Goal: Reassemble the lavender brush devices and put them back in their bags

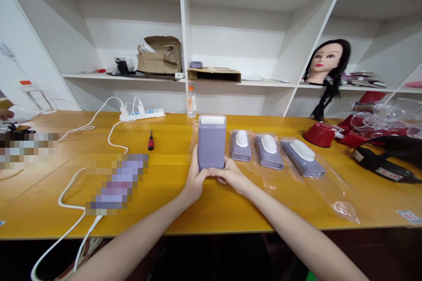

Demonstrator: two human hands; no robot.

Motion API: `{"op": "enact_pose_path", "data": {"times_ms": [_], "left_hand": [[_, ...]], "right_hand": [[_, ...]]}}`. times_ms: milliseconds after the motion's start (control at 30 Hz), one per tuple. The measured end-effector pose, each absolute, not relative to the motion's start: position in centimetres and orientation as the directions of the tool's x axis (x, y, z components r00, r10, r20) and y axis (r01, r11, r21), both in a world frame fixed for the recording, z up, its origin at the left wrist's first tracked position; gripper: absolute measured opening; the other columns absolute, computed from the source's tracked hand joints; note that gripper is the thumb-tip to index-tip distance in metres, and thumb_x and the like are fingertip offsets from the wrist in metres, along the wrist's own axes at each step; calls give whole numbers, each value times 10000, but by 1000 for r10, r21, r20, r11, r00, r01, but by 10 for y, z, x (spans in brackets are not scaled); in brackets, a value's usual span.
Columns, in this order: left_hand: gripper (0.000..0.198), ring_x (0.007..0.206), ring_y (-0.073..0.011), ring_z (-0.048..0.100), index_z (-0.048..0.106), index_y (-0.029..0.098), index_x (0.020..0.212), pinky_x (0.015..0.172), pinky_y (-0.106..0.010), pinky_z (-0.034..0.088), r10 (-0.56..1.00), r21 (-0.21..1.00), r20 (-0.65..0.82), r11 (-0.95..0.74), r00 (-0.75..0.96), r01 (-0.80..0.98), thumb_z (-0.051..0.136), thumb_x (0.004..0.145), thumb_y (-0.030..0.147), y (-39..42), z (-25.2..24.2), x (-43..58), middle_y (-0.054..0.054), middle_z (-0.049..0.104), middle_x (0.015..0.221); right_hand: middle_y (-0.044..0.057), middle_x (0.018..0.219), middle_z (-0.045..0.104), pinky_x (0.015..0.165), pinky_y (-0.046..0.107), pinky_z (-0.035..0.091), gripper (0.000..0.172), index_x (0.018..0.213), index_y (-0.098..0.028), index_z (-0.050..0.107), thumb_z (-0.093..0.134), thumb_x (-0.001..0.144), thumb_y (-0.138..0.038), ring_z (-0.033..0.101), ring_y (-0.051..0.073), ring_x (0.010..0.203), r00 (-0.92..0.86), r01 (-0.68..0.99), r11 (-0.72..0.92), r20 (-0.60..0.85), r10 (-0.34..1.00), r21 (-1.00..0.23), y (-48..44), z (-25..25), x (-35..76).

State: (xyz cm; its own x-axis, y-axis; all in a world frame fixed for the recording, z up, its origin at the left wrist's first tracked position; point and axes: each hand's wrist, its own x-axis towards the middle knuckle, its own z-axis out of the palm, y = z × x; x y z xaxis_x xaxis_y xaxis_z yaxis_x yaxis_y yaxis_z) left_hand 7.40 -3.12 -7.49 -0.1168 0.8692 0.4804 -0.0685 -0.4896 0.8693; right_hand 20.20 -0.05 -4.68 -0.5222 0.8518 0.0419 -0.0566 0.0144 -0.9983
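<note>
Upright above the table, a lavender rectangular case (pixel 212 147) with a white strip at its top faces me. My left hand (pixel 195 180) grips its lower left side. My right hand (pixel 234 175) holds the lower right corner, and both thumbs meet at the bottom edge. Clear plastic film shows behind the case on the left. Close to my right hand lie three similar lavender cases in clear plastic: a near one (pixel 240 152), a middle one (pixel 272 160) and a far right one (pixel 311 167). Each has a white oval piece on it.
Left of my hands are a red-handled screwdriver (pixel 150 141), a blurred-out phone-like slab (pixel 120 182) with a white cable, and a power strip (pixel 145 114). A bottle (pixel 191 103) stands behind. Rightward are a red pot-like object (pixel 318 135), a black strap (pixel 382 164) and a mannequin head (pixel 326 61).
</note>
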Motion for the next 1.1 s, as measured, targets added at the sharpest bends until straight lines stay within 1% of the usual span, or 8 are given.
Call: {"op": "enact_pose_path", "data": {"times_ms": [167, 333, 467, 567, 733, 867, 1000, 1100], "left_hand": [[714, 1296, -245, 318, 192, 200, 1405, 1077, -404, 233, 866, 855, 483, -498, -127, -147, 422, 730, 171, -29, -77, 72, -68, 322, 1439], [783, 1269, -240, 358, 176, 212, 1402, 1030, -380, 314, 880, 878, 454, -468, -138, -100, 448, 674, 120, -29, -72, 74, -70, 347, 1420], [795, 1287, -242, 333, 180, 195, 1396, 1061, -382, 272, 870, 883, 455, -468, -188, -30, 504, 672, 143, -30, -68, 76, -97, 332, 1419], [789, 1306, -253, 301, 182, 166, 1394, 1079, -390, 238, 866, 879, 459, -475, -198, -36, 520, 682, 174, -29, -69, 76, -121, 285, 1440], [807, 1310, -246, 304, 149, 194, 1403, 1080, -389, 241, 880, 886, 449, -461, -153, -49, 523, 689, 170, -29, -70, 75, -108, 275, 1452], [807, 1328, -253, 264, 123, 172, 1405, 1096, -406, 201, 880, 888, 455, -460, -135, -10, 525, 706, 182, -31, -69, 74, -124, 241, 1465], [800, 1303, -258, 309, 121, 163, 1403, 1085, -423, 219, 880, 889, 457, -455, -130, 46, 511, 704, 162, -32, -67, 73, -143, 279, 1441], [803, 1286, -251, 338, 133, 165, 1402, 1078, -415, 232, 862, 868, 495, -482, -110, 122, 507, 692, 140, -32, -67, 71, -143, 312, 1420]], "right_hand": [[-73, 545, 532, 345, 191, 224, 306, 840, -189, 487, 684, 606, -202, 329, 40, 348, -571, -45, 34, 53, 819, -998, 3, -49, 205], [-71, 556, 514, 361, 204, 240, 189, 781, -192, 479, 558, 611, -167, 350, 48, 355, -562, -114, 15, 77, 824, -993, -1, -44, 205], [-80, 549, 502, 372, 205, 244, 282, 835, -202, 473, 501, 564, -127, 347, 51, 360, -575, -125, 27, 94, 813, -992, -4, -41, 205], [-95, 514, 461, 370, 205, 245, 291, 843, -205, 457, 495, 565, -128, 339, 56, 364, -584, -122, 46, 109, 804, -992, -5, -41, 205], [-96, 529, 471, 369, 208, 243, 319, 872, -210, 442, 490, 568, -126, 333, 55, 364, -575, -103, 61, 110, 811, -993, -5, -42, 205], [-102, 517, 458, 372, 213, 252, 377, 925, -214, 432, 482, 566, -114, 337, 65, 371, -574, -100, 80, 123, 809, -992, -5, -44, 205], [-103, 517, 447, 367, 211, 243, 397, 939, -214, 412, 479, 561, -110, 335, 68, 376, -574, -89, 101, 134, 808, -991, -6, -46, 205], [-109, 504, 426, 366, 206, 241, 457, 986, -218, 398, 485, 551, -106, 331, 72, 381, -573, -97, 120, 154, 805, -988, -6, -48, 204]]}}
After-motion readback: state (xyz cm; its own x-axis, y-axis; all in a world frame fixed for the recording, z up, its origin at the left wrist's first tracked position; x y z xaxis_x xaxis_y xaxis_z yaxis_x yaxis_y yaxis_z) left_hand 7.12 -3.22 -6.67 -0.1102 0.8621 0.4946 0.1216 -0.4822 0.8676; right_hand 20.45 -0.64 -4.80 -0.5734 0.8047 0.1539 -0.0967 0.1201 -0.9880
